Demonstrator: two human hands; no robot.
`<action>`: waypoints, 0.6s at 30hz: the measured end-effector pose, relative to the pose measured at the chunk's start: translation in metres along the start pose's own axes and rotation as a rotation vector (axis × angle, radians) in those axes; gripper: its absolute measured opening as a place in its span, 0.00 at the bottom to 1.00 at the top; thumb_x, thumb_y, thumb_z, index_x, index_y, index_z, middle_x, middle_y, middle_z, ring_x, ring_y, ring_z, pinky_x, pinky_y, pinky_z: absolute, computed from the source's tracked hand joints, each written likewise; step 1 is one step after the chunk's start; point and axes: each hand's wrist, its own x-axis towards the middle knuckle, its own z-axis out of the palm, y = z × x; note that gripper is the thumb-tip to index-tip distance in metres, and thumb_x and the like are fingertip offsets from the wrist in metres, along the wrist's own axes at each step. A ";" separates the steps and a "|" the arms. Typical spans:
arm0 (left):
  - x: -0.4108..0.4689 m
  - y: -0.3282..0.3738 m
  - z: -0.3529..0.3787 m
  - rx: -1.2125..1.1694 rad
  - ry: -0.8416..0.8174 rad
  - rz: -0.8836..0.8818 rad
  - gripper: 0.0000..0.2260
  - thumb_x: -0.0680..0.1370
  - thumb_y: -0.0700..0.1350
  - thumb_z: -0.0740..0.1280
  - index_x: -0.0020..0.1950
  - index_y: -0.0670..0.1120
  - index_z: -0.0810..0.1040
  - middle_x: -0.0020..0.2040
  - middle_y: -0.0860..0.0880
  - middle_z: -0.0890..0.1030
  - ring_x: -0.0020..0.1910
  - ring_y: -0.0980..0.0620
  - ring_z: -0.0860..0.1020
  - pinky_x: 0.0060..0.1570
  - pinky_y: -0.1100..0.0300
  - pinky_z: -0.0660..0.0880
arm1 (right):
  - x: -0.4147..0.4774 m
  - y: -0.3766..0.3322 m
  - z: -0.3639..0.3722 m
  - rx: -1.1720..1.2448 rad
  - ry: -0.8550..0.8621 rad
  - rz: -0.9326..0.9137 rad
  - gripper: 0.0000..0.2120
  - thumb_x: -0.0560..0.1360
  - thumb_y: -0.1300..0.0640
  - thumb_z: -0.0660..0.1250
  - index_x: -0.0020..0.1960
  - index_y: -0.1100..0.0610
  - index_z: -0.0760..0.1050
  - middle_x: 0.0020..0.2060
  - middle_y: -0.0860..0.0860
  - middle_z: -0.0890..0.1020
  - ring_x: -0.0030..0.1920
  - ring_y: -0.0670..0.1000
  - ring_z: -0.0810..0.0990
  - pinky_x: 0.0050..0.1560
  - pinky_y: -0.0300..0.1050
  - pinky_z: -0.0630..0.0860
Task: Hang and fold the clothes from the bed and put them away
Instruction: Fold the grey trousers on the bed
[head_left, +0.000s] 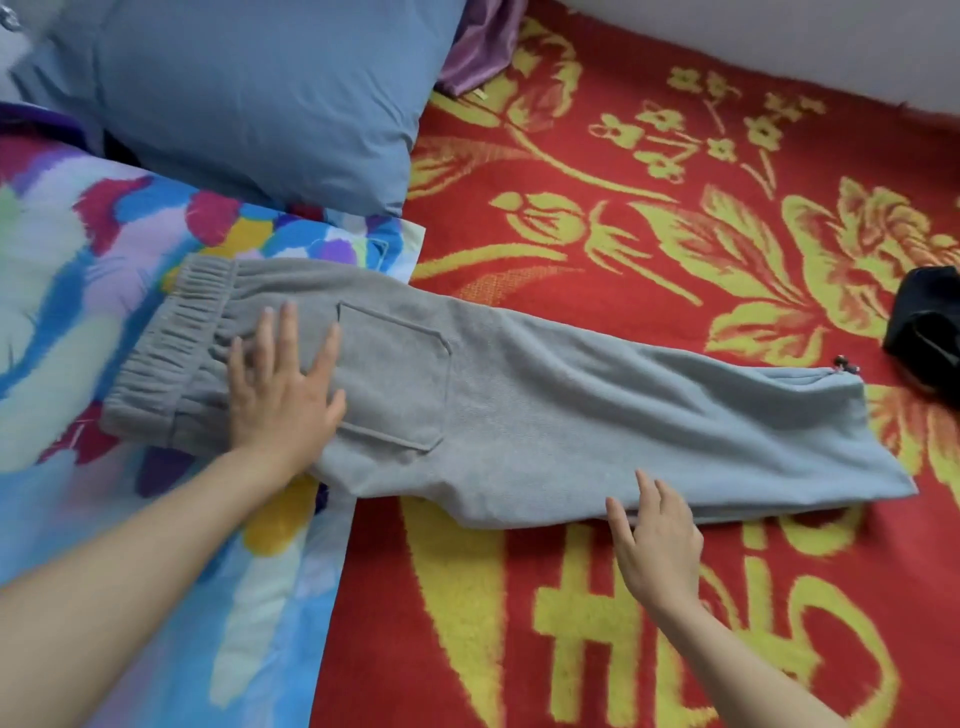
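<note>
Grey sweatpants (545, 405) lie flat across the bed, folded lengthwise with one leg over the other. The elastic waistband is at the left and the leg cuffs at the right. A patch pocket faces up. My left hand (283, 387) rests flat on the pants just right of the waistband, fingers spread. My right hand (657, 540) touches the near edge of the leg with its fingertips, fingers apart and holding nothing.
A red blanket with yellow flowers (649, 218) covers the bed. A multicoloured quilt (78, 291) lies at the left under the waistband. A blue pillow (249, 98) sits at the back left, purple cloth (483, 47) behind it. A black garment (930, 332) lies at the right edge.
</note>
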 end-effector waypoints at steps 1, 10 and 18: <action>-0.008 0.024 0.009 0.052 -0.096 0.084 0.33 0.77 0.57 0.61 0.78 0.53 0.50 0.77 0.40 0.42 0.76 0.40 0.41 0.71 0.41 0.43 | -0.001 0.007 -0.001 0.016 0.000 0.026 0.26 0.80 0.44 0.55 0.74 0.55 0.59 0.71 0.53 0.65 0.72 0.52 0.59 0.67 0.52 0.60; -0.048 0.067 0.056 0.350 -0.731 0.134 0.36 0.75 0.70 0.50 0.75 0.61 0.37 0.77 0.45 0.35 0.75 0.42 0.36 0.71 0.41 0.46 | 0.025 0.107 -0.015 0.548 -0.002 0.478 0.27 0.81 0.46 0.53 0.75 0.59 0.57 0.72 0.59 0.63 0.72 0.58 0.59 0.69 0.53 0.58; -0.077 0.196 0.059 0.179 -0.639 0.323 0.37 0.76 0.65 0.56 0.76 0.58 0.35 0.77 0.46 0.35 0.76 0.46 0.37 0.72 0.45 0.45 | 0.057 0.200 -0.030 0.943 -0.004 0.784 0.27 0.80 0.47 0.55 0.72 0.62 0.59 0.63 0.58 0.69 0.63 0.58 0.69 0.64 0.54 0.66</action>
